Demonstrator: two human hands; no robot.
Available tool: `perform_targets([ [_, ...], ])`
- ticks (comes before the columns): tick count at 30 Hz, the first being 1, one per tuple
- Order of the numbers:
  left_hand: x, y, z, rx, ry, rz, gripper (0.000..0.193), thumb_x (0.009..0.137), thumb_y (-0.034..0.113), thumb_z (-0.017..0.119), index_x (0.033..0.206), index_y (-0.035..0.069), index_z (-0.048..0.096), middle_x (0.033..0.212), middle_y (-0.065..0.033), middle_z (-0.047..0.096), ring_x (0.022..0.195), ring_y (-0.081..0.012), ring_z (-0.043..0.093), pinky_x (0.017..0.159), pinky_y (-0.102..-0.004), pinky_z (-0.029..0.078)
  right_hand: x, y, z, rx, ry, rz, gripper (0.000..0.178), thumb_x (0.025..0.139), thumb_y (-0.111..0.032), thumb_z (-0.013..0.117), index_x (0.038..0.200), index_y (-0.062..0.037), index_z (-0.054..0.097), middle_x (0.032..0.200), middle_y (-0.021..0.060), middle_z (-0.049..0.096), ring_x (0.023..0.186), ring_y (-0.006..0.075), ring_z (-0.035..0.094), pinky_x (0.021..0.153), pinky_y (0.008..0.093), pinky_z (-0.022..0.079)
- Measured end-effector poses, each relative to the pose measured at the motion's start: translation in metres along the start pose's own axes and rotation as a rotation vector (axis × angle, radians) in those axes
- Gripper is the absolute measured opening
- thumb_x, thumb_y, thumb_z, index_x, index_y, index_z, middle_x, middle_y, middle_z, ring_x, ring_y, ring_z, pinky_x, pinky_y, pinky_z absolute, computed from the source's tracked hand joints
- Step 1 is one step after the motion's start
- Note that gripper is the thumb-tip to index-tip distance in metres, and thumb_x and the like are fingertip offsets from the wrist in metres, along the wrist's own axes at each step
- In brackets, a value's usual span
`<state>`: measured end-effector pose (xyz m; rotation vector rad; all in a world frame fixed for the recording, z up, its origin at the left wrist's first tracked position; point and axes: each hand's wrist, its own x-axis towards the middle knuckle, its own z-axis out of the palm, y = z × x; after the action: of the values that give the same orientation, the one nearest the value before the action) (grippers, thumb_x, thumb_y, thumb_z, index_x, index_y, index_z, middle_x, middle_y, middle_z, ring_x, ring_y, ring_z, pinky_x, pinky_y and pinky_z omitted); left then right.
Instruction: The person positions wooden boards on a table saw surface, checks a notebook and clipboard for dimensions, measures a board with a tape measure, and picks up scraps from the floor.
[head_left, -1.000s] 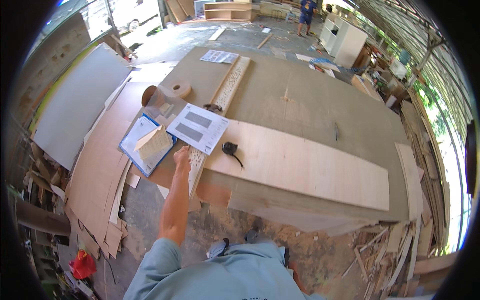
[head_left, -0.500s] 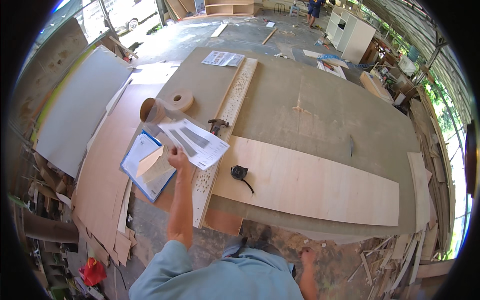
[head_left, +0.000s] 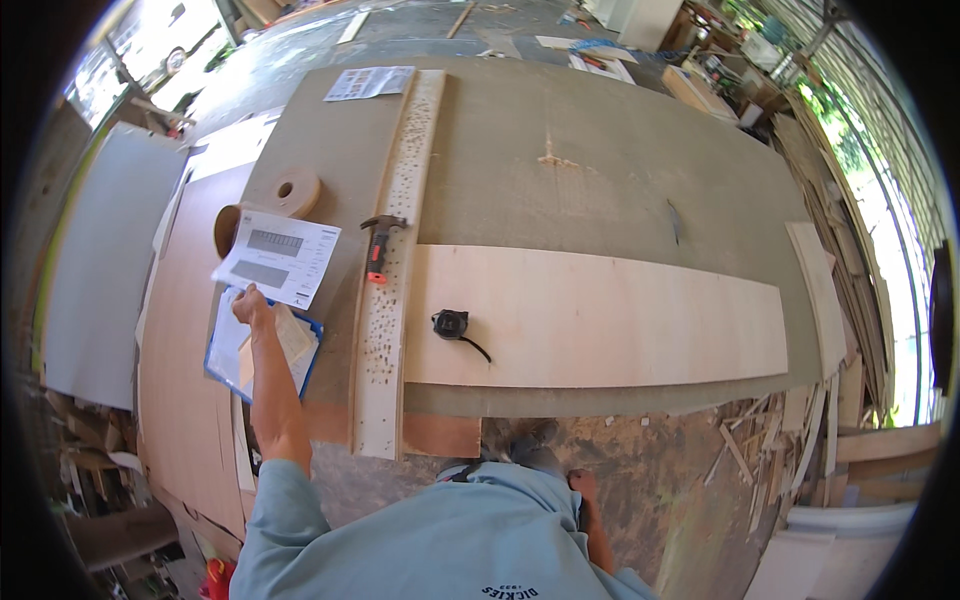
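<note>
My left hand (head_left: 249, 303) is closed on the lower edge of a printed paper sheet (head_left: 285, 258). Beneath that hand lies a blue-edged clipboard (head_left: 317, 335) with papers and a thin wood offcut (head_left: 292, 338) on it. Two rolls of brown edging tape are beside the sheet: one lying flat (head_left: 297, 192), the other on its edge (head_left: 226, 230) and partly covered. A claw hammer (head_left: 379, 248) with a black and red handle rests against a long perforated board (head_left: 383, 335). My right hand (head_left: 582, 484) hangs beside my body; its fingers are too unclear to read.
A pale plywood panel (head_left: 600, 318) lies on the large worktable (head_left: 600, 190), with a black tape measure (head_left: 450, 323) near its left end. Another printed sheet (head_left: 368, 83) is at the far edge. Wood scraps (head_left: 735, 452) litter the floor at right.
My left hand has drawn the printed sheet left and turned it, uncovering the whole hammer. The view has shifted, so the table's things sit farther left; the distant person is out of view.
</note>
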<state>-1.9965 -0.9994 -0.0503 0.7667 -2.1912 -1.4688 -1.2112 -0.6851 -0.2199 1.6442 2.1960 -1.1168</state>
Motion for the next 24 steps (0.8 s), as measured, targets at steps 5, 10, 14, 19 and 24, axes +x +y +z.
perform_targets([
  [5,-0.056,0.052,-0.024,0.473,0.473,0.012,0.080,0.069,0.031,0.078,0.133,-0.002,0.041,0.129,-0.0252,0.037,0.120,-0.0408,0.041,0.092,-0.0544,0.040,-0.009,-0.017,-0.023,0.234,-0.086,0.148,0.018,0.067,-0.017,0.061,0.076,-0.0035,0.067,0.075,0.0205,0.063,0.070,0.0321,0.063,0.063,0.0416,0.047],
  [10,-0.230,0.095,-0.016,0.130,0.063,0.467,0.065,0.074,0.024,0.074,0.130,0.004,0.047,0.133,-0.0191,0.036,0.127,-0.0398,0.033,0.102,-0.0542,0.031,-0.028,0.009,-0.035,0.265,0.029,0.139,0.019,0.070,-0.019,0.056,0.074,-0.0037,0.066,0.067,0.0175,0.060,0.065,0.0324,0.061,0.058,0.0406,0.044],
  [14,-0.363,0.073,-0.040,-0.121,-0.529,0.872,0.050,0.082,0.019,0.072,0.126,0.003,0.054,0.139,-0.0179,0.040,0.131,-0.0353,0.034,0.108,-0.0515,0.028,-0.006,0.088,-0.037,0.245,0.110,0.225,0.023,0.075,-0.023,0.058,0.079,-0.0027,0.069,0.070,0.0142,0.067,0.067,0.0282,0.066,0.063,0.0380,0.051],
  [19,-0.441,0.037,-0.013,0.804,-0.682,0.728,0.069,0.086,0.050,0.062,0.145,0.024,0.038,0.142,-0.0274,0.035,0.127,-0.0452,0.039,0.100,-0.0570,0.037,0.013,0.122,-0.121,0.388,0.285,0.279,0.021,0.080,-0.018,0.057,0.082,-0.0007,0.070,0.069,0.0123,0.068,0.064,0.0225,0.067,0.061,0.0362,0.052],
  [24,-0.399,-0.027,0.015,1.071,-0.619,0.889,0.047,0.088,0.044,0.059,0.127,0.016,0.056,0.117,-0.0179,0.055,0.112,-0.0383,0.051,0.091,-0.0478,0.045,0.085,0.205,-0.194,0.299,0.260,0.288,0.018,0.073,-0.018,0.058,0.075,-0.0028,0.068,0.067,0.0167,0.064,0.060,0.0257,0.063,0.061,0.0401,0.050],
])
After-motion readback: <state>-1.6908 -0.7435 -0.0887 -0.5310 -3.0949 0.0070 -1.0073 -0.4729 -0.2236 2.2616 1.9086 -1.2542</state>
